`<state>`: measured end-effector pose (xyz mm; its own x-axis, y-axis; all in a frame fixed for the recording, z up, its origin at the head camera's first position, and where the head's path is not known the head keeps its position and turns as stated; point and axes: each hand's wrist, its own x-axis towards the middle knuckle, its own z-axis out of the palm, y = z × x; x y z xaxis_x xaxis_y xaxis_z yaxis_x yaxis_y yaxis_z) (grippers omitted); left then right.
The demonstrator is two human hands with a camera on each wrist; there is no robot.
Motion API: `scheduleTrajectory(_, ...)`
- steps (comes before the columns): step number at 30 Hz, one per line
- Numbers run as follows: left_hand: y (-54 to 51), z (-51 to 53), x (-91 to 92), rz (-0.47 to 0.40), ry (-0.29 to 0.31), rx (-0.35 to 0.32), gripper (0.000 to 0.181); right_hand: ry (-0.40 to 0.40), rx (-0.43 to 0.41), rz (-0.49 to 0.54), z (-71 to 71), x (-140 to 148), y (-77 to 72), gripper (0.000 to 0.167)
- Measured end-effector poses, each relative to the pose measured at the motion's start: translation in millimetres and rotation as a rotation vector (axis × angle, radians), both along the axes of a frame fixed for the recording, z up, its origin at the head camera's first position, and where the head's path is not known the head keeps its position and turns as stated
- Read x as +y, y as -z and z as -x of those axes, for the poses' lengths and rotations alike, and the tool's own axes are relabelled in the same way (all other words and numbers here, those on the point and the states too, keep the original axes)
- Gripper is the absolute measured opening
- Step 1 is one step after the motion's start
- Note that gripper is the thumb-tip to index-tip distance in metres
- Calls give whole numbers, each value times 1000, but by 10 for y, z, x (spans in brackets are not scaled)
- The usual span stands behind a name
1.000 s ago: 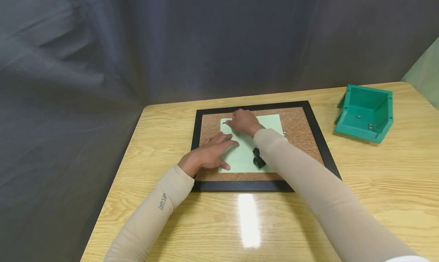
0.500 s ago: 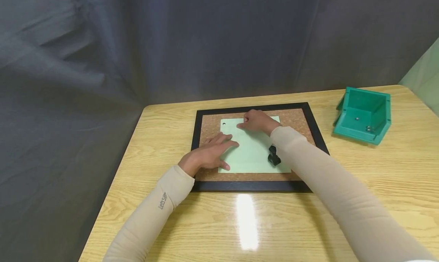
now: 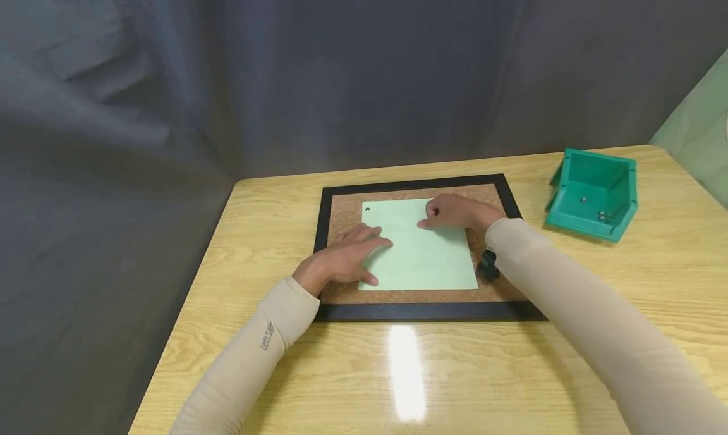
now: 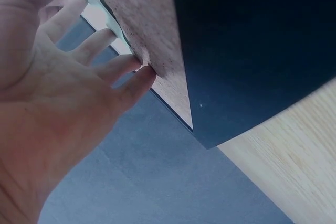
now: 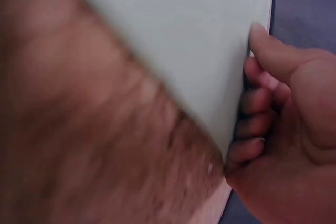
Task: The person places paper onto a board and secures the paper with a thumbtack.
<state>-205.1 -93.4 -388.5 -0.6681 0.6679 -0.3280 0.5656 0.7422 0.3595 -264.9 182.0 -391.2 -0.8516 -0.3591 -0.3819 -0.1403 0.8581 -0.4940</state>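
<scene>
A pale green sheet of paper (image 3: pixel 418 258) lies on a cork board (image 3: pixel 347 204) with a black frame (image 3: pixel 409 312). A small round pin (image 3: pixel 367 209) sits at the sheet's top left corner. My left hand (image 3: pixel 344 258) rests with spread fingers on the sheet's left edge. In the left wrist view, those fingers (image 4: pixel 102 45) reach over the paper edge onto cork. My right hand (image 3: pixel 457 212) is at the sheet's top right, fingers curled and thumb out along the paper. Nothing shows in its grip in the right wrist view. The sheet's top right corner is hidden behind it.
On the wooden table (image 3: pixel 472 372), a green bin (image 3: pixel 594 195) stands at the right with several small shiny pieces inside. Dark cloth (image 3: pixel 370 74) hangs behind the table and at its left. The black wrist camera (image 3: pixel 488 265) hangs under my right wrist.
My right hand has moved right along the sheet's top, from the pinned left corner to the right corner, uncovering the pin. The left hand stays on the left edge.
</scene>
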Motion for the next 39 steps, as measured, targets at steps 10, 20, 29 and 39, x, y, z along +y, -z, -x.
scheduleTrajectory(10,18,23,22,-21,-3,11,76,-205,-31,20,-323,109,-24,38)
scheduleTrajectory(20,23,-8,43,3,30,4,71,-286,-76,42,-695,172,-26,38)
scheduleTrajectory(29,4,-14,40,-6,60,1,69,-317,-115,2,-923,140,-177,31)
scheduleTrajectory(39,2,-23,28,-30,59,-28,68,-377,19,-63,-1483,81,-272,36)
